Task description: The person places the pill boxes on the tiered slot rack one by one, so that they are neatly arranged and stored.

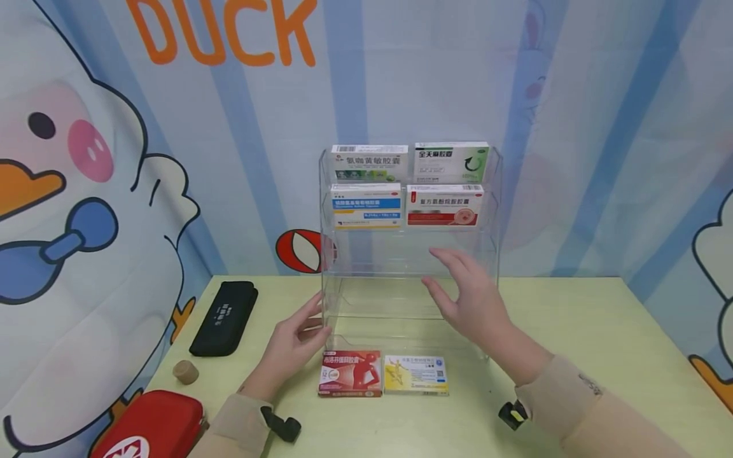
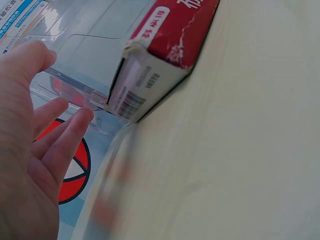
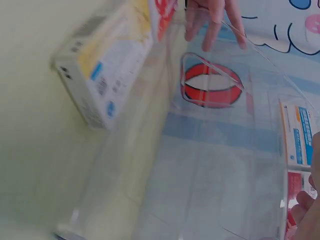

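A clear acrylic display rack [image 1: 372, 277] stands on the table with medicine boxes on its upper tiers. At its left side edge is my left hand [image 1: 292, 346], thumb and fingers spread apart in the left wrist view. My right hand [image 1: 472, 302] hovers before the rack's middle tiers, thumb and fingers apart with nothing between them. The top tier carries a white-green box [image 1: 371, 166] and another green-white box [image 1: 451, 164]. Below them sit a blue-white box [image 1: 366, 207] and a red-white box [image 1: 445, 207]. At the rack's foot lie a red medicine box [image 1: 350, 374] and a yellow-white box [image 1: 416, 375].
On the table's left are a black zip case [image 1: 223, 318], a small round wooden piece [image 1: 186, 371] and a red first-aid pouch [image 1: 157, 420]. Behind the table hangs a striped cartoon duck curtain [image 1: 389, 76].
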The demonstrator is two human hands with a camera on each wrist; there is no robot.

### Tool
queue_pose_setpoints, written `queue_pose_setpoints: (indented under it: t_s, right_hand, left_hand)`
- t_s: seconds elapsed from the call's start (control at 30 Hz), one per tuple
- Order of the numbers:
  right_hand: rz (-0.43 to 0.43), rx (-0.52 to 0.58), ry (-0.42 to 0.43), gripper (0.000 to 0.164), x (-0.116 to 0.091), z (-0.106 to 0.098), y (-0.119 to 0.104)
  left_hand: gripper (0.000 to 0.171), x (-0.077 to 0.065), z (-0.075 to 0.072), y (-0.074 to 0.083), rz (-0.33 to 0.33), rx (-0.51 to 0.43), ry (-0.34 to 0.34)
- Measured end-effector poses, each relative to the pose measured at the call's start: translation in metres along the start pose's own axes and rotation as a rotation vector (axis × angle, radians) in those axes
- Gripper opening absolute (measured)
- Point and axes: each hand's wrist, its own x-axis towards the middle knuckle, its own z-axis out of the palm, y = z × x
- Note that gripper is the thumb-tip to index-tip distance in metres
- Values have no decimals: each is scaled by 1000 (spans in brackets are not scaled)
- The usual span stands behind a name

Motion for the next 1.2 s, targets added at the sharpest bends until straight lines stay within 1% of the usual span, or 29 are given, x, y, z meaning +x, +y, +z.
queue_pose_setpoints:
  t_s: [0.23, 0.3, 0.4, 0.63, 0.8, 1.0, 1.2]
  right_hand:
    - [-40, 48, -73, 60, -34, 14, -5]
    - [-37, 67, -89, 61, -44, 19, -8]
    - [-18, 89, -113, 62, -56, 24, -12]
    - [73, 166, -156, 60, -78, 33, -19]
    - [84, 201, -169, 59, -89, 39, -20]
    - [109, 169, -225, 56, -98, 40, -18]
    - [178, 120, -315, 50, -107, 37, -16]
  left_hand:
    - [73, 0, 0, 2, 0, 9, 1]
    - [73, 0, 0, 1, 1, 9, 2]
    - [72, 0, 0, 1, 2, 11, 3]
    - [72, -1, 0, 0, -5, 10, 5]
    - [73, -1, 0, 2, -9, 8, 2]
    - [73, 0, -1, 2, 7, 6, 3]
    - [73, -1, -1, 3, -3, 4, -2]
